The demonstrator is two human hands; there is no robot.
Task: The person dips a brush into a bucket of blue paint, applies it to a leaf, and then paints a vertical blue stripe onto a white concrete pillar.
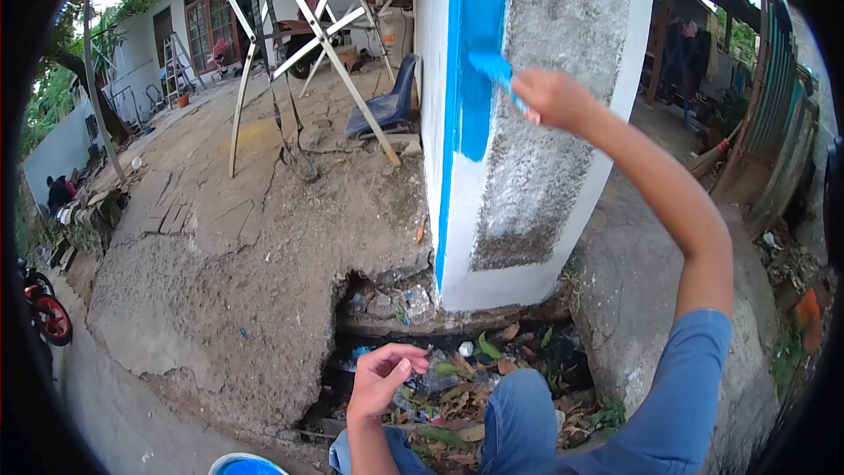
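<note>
My right hand (556,98) grips a paintbrush (491,65) loaded with blue paint. Its bristles press on the blue painted strip along the edge of a pillar (571,26). Fresh blue covers the upper part of this border, while white shows lower down and on the right border. A rough grey panel fills the middle of the pillar face. My left hand (385,380) hovers over the ditch, holding nothing, its fingers loosely bent and the thumb apart. At the bottom edge, a container of blue paint (248,466) is partly cut off by the frame.
A ditch with dry leaves (453,396) and litter runs below the pillar, past my knees. Left of it lies broken concrete (237,281). A folding metal frame (316,35) and a dark blue chair seat (382,110) stand behind. Corrugated fencing (774,97) rises at right.
</note>
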